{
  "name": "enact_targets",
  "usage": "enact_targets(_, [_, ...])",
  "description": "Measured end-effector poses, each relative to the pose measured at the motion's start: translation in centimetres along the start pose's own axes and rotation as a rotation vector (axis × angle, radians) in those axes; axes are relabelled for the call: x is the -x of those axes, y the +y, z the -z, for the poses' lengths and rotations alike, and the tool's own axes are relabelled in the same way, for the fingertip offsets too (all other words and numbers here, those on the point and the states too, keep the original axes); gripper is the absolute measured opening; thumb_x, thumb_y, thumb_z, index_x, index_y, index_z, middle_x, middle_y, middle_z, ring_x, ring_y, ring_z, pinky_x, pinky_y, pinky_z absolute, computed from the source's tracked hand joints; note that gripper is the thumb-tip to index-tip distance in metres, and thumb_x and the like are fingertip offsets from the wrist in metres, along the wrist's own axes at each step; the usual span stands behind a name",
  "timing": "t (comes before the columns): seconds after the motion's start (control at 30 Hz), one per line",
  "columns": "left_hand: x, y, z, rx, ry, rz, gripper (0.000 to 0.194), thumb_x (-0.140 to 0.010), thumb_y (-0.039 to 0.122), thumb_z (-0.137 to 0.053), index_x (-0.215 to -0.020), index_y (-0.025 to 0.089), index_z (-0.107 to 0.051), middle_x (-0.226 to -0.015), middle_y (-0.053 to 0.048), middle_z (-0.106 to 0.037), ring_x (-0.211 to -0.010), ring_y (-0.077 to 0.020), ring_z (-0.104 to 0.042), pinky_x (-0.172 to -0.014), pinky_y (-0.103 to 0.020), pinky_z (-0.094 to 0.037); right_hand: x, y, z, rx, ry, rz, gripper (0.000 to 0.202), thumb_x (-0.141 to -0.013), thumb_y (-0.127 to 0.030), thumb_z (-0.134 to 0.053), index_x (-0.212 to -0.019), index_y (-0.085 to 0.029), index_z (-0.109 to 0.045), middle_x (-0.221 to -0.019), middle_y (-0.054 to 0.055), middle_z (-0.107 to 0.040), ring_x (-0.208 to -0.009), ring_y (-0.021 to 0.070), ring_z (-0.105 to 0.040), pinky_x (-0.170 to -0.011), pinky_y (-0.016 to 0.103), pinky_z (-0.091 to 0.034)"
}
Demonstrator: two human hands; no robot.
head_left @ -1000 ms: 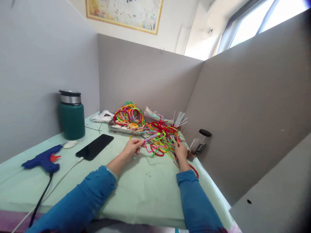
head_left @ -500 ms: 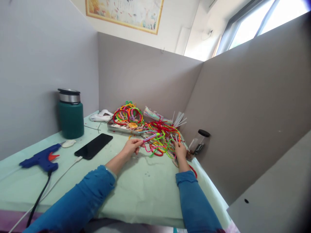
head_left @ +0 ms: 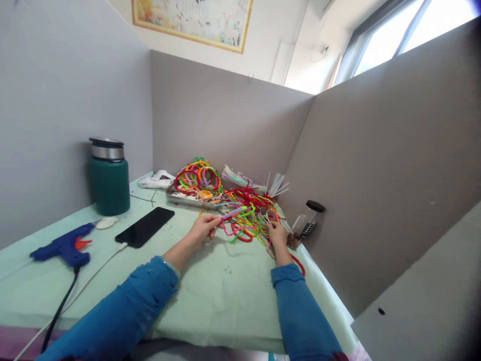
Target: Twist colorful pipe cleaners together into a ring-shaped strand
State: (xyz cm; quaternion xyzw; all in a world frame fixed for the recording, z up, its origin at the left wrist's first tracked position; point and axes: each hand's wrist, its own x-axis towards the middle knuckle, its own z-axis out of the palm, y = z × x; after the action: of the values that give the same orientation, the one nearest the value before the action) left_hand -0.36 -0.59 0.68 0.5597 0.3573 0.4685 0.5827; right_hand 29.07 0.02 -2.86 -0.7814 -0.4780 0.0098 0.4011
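My left hand (head_left: 205, 228) is closed on the end of a purple and pink stick-like piece (head_left: 232, 214) with a green tip, which points right over the pile. My right hand (head_left: 278, 234) reaches into the right side of a tangled pile of coloured pipe cleaners (head_left: 250, 200). Its fingers are bent in among the stems, and what they pinch is too small to make out. A thin pink wavy strand (head_left: 235, 233) hangs below the purple piece.
A metal tray (head_left: 188, 201) with coloured rings stands behind my left hand. At the left are a green bottle (head_left: 109, 185), a black phone (head_left: 145, 226) and a blue glue gun (head_left: 63, 246). A clear jar (head_left: 310, 220) leans at the right edge.
My right hand has shifted slightly left among the pipe cleaners. My left hand and the purple piece have stayed in place.
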Motion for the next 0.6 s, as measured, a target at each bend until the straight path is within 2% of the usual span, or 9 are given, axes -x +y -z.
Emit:
enact_targets(0.1, [-0.05, -0.06, 0.04, 0.002, -0.006, -0.006, 0.039, -0.065, 0.047, -0.067, -0.082, 0.012, -0.063, -0.078, -0.006, -0.068, -0.035, -0.003, -0.038, -0.037, -0.02, -0.031, -0.09, 0.19, -0.14, 0.013, 0.041, 0.001, 0.033, -0.078, -0.037, -0.044, -0.083, -0.017, -0.069, -0.074, 0.007, -0.066, -0.064, 0.0192, -0.053, -0.056, 0.027, -0.033])
enact_targets(0.2, [-0.02, 0.02, 0.0, 0.0, -0.012, -0.009, 0.038, -0.065, 0.047, -0.067, -0.08, 0.012, -0.063, -0.077, -0.005, -0.068, -0.035, -0.0029, -0.038, -0.036, -0.02, -0.03, -0.17, 0.45, -0.25, -0.059, 0.087, -0.001, 0.035, -0.08, -0.036, -0.039, -0.092, -0.018, -0.067, -0.077, 0.006, -0.066, -0.065, 0.019, -0.053, -0.057, 0.026, -0.034])
enact_targets(0.47, [-0.13, -0.02, 0.07, -0.007, -0.018, -0.002, 0.038, -0.065, 0.047, -0.067, -0.078, 0.012, -0.062, -0.077, -0.005, -0.068, -0.035, -0.0029, -0.038, -0.036, -0.02, -0.031, -0.47, 0.05, -0.17, -0.011, 0.078, -0.085, 0.037, -0.083, -0.029, -0.035, -0.103, -0.016, -0.062, -0.089, 0.011, -0.065, -0.079, 0.023, -0.057, -0.067, 0.03, -0.038])
enact_targets(0.6, [-0.15, -0.03, 0.08, -0.009, -0.022, -0.005, 0.037, -0.065, 0.047, -0.067, -0.078, 0.012, -0.061, -0.078, -0.006, -0.068, -0.035, -0.0029, -0.038, -0.036, -0.02, -0.031, -0.52, -0.23, -0.17, 0.069, 0.055, -0.081, 0.038, -0.082, -0.037, -0.043, -0.106, -0.015, -0.063, -0.092, 0.012, -0.066, -0.083, 0.0246, -0.059, -0.071, 0.031, -0.04])
